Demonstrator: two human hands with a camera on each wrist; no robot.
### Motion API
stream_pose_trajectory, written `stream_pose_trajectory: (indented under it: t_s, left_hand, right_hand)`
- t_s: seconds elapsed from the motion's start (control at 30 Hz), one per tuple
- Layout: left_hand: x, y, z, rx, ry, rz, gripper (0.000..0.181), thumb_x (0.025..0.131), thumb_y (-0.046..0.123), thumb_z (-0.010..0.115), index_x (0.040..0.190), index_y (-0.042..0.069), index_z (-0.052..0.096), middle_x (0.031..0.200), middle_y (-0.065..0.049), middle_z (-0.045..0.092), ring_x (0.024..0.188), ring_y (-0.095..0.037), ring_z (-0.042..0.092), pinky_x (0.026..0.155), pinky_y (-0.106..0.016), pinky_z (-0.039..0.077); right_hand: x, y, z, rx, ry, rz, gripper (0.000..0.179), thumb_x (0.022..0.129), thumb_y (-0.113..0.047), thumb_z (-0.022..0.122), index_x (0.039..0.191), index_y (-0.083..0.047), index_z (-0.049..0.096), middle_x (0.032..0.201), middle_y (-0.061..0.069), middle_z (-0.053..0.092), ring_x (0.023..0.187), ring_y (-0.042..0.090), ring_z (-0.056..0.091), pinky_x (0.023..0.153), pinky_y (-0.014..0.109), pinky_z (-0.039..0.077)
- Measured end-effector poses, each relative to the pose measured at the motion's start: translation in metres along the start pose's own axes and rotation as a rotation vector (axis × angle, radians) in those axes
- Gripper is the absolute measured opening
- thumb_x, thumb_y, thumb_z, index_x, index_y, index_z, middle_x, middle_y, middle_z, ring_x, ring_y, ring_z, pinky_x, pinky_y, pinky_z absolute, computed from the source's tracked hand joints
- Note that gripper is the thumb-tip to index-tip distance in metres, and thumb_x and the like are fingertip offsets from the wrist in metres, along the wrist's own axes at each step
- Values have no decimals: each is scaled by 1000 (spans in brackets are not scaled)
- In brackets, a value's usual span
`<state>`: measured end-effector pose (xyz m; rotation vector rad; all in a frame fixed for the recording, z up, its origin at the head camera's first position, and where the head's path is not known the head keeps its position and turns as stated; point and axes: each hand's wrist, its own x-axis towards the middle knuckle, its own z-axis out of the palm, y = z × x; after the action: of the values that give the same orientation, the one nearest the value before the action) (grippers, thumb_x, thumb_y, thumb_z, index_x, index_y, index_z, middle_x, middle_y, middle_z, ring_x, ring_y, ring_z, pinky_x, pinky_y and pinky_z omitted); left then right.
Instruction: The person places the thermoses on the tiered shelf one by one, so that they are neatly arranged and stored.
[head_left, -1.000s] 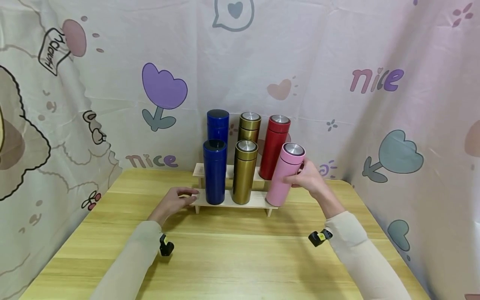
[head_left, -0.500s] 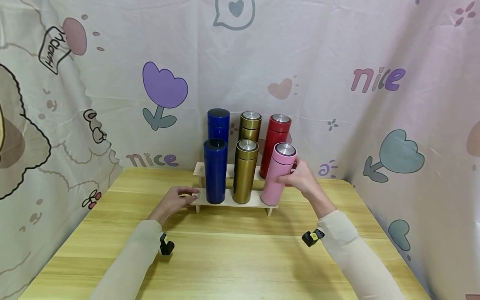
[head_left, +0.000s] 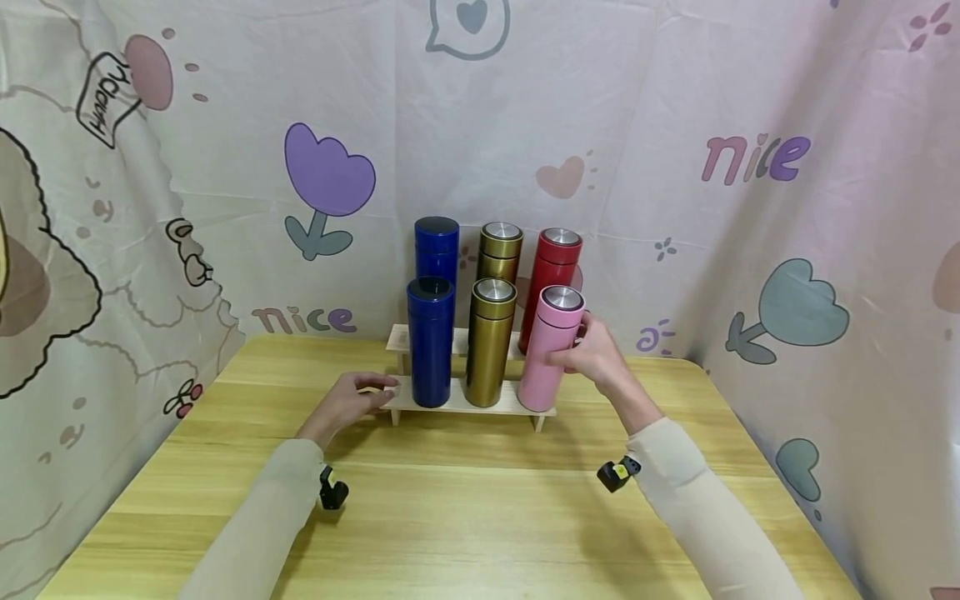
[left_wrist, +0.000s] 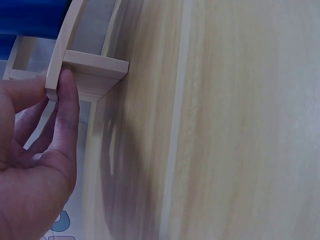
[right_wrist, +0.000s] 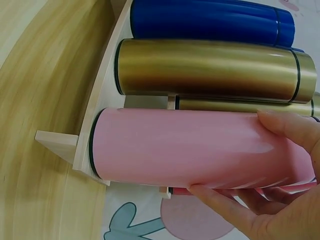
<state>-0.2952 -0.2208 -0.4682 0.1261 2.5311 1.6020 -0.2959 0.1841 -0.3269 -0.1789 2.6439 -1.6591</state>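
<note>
My right hand (head_left: pixel 592 354) grips a pink thermos flask (head_left: pixel 550 354) around its upper half. The flask's base is at the right end of the lower step of a two-step wooden rack (head_left: pixel 465 398). In the right wrist view the pink flask (right_wrist: pixel 190 147) has its dark base rim against the rack board. At the other end, my left hand (left_wrist: pixel 45 135) pinches the rack's board (left_wrist: pixel 62 47) between thumb and fingers. A front blue flask (head_left: pixel 431 346) and a front gold flask (head_left: pixel 489 346) stand on the same lower step.
Behind, on the upper step, stand a blue flask (head_left: pixel 437 242), a gold flask (head_left: pixel 501 246) and a red flask (head_left: pixel 551 275). The rack is on a wooden table (head_left: pixel 465 517), with a printed cloth (head_left: pixel 637 83) hanging behind and at the sides.
The pink flask has moved left along the lower step with my right hand and now stands more upright, nearer the gold flask. My left hand has stayed on the rack's end.
</note>
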Motion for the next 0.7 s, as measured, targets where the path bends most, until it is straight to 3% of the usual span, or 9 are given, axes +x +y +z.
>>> stream_pose_trajectory:
  t_s: [0.37, 0.7]
  left_hand:
    - [1, -1, 0, 5, 8, 2, 36, 101, 25, 67, 133, 9, 68, 139, -17, 63, 116, -24, 67, 97, -37, 59]
    - [1, -1, 0, -1, 5, 14, 36, 101, 24, 67, 133, 7, 68, 140, -18, 63, 115, -23, 67, 96, -38, 59]
  right_hand:
    - [0, -2, 3, -12, 17, 12, 81, 77, -10, 85, 145, 2, 43, 137, 26, 57, 104, 28, 61, 77, 38, 61]
    - [0, -2, 6, -35, 30, 20, 79, 78, -14, 87, 141, 3, 43, 138, 26, 57, 108, 31, 62, 77, 36, 62]
